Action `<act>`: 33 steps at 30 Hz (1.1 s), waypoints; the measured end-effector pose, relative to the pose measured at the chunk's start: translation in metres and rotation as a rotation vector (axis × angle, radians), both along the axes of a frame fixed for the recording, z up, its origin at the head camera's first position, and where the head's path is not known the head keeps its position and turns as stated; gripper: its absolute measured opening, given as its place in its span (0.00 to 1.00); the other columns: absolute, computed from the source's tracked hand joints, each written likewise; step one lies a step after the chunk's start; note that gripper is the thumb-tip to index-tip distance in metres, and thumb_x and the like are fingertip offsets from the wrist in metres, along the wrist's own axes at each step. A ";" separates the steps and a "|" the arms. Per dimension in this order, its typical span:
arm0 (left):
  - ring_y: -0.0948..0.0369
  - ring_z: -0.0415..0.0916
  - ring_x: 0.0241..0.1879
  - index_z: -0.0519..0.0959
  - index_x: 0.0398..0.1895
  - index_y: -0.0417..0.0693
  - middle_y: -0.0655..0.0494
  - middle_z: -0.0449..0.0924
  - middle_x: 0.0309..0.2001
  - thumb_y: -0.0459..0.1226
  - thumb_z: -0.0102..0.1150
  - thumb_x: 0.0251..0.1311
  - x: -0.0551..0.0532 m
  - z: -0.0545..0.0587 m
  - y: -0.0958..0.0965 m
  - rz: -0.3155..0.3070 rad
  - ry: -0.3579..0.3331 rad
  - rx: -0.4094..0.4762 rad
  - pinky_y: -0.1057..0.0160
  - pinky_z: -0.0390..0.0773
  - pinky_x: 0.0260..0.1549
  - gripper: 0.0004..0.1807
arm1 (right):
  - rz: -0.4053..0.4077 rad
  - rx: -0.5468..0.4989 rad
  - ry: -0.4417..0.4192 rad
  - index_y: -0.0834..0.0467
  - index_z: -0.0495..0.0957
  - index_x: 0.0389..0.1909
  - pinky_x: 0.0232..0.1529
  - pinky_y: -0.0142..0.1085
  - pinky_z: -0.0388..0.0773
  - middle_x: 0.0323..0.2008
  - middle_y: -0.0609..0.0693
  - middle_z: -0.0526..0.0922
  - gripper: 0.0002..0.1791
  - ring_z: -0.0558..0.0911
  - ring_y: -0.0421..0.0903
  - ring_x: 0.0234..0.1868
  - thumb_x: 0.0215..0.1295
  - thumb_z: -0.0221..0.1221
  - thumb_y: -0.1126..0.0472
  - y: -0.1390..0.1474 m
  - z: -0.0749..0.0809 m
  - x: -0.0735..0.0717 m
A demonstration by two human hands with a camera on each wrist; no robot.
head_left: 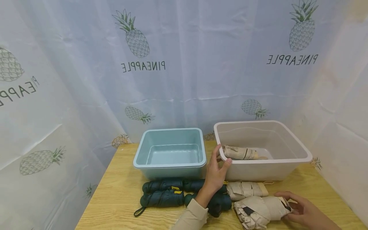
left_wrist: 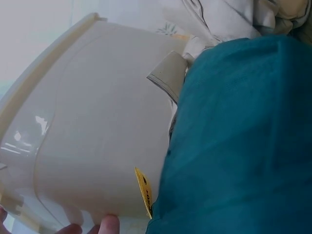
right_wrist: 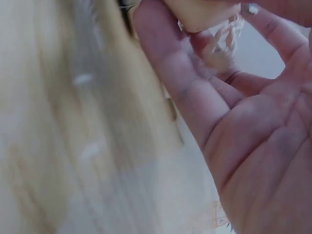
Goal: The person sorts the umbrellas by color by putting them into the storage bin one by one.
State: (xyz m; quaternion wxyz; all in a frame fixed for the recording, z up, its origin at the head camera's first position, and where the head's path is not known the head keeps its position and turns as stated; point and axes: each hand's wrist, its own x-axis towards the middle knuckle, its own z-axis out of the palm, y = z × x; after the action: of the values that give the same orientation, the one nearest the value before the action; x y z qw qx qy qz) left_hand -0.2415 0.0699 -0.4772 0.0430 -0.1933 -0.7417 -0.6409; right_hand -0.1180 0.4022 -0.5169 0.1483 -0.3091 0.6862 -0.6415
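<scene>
At the near left corner of the off-white plastic bin (head_left: 267,171), my left hand (head_left: 215,174) grips the rim between thumb and fingers. Its fingertips (left_wrist: 109,224) show against the bin's wall in the left wrist view. My right hand (head_left: 304,212) holds a beige folded umbrella (head_left: 263,209) by its pale handle end, close over the table's front. In the right wrist view the fingers curl about that handle (right_wrist: 204,14), which has a cord loop. Another beige umbrella (head_left: 245,190) lies along the bin's front, and one more beige umbrella (head_left: 240,153) lies inside the bin.
A light blue bin (head_left: 169,172) stands at the back left of the wooden table (head_left: 115,191). Several dark green folded umbrellas (head_left: 162,198) lie in front of it, some under my left forearm. A pineapple-print curtain (head_left: 189,80) closes off the back and sides.
</scene>
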 end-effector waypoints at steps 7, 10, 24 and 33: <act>0.57 0.75 0.63 0.52 0.78 0.81 0.56 0.70 0.69 0.54 0.55 0.72 -0.001 0.000 -0.001 0.000 0.000 0.004 0.61 0.80 0.49 0.35 | 0.041 -0.039 0.055 0.74 0.54 0.74 0.53 0.37 0.84 0.74 0.39 0.67 0.34 0.80 0.39 0.64 0.66 0.46 0.87 0.000 0.008 -0.005; 0.57 0.75 0.63 0.52 0.78 0.80 0.56 0.70 0.69 0.54 0.55 0.73 -0.001 0.001 -0.001 0.002 0.001 0.005 0.61 0.80 0.50 0.35 | 0.029 -0.030 0.086 0.75 0.55 0.72 0.50 0.39 0.85 0.74 0.39 0.67 0.34 0.82 0.41 0.62 0.65 0.46 0.88 -0.002 0.011 -0.007; 0.57 0.74 0.62 0.52 0.78 0.81 0.52 0.70 0.69 0.54 0.55 0.72 -0.001 0.002 -0.002 0.014 -0.003 0.002 0.61 0.79 0.50 0.35 | -0.017 0.081 -0.006 0.62 0.60 0.75 0.39 0.46 0.87 0.56 0.44 0.81 0.35 0.89 0.50 0.46 0.68 0.51 0.82 -0.015 0.040 -0.012; 0.57 0.74 0.62 0.54 0.78 0.79 0.52 0.72 0.69 0.55 0.55 0.71 0.000 0.001 0.000 0.016 0.000 0.007 0.61 0.79 0.47 0.35 | -0.038 0.140 0.129 0.65 0.63 0.73 0.36 0.44 0.87 0.73 0.30 0.66 0.35 0.89 0.47 0.44 0.64 0.54 0.84 -0.022 0.047 -0.012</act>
State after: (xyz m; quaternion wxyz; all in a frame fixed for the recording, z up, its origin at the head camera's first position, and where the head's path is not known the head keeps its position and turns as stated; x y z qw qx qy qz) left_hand -0.2417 0.0695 -0.4767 0.0488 -0.1870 -0.7409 -0.6432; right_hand -0.1301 0.3800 -0.4697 0.1128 -0.3255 0.7431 -0.5737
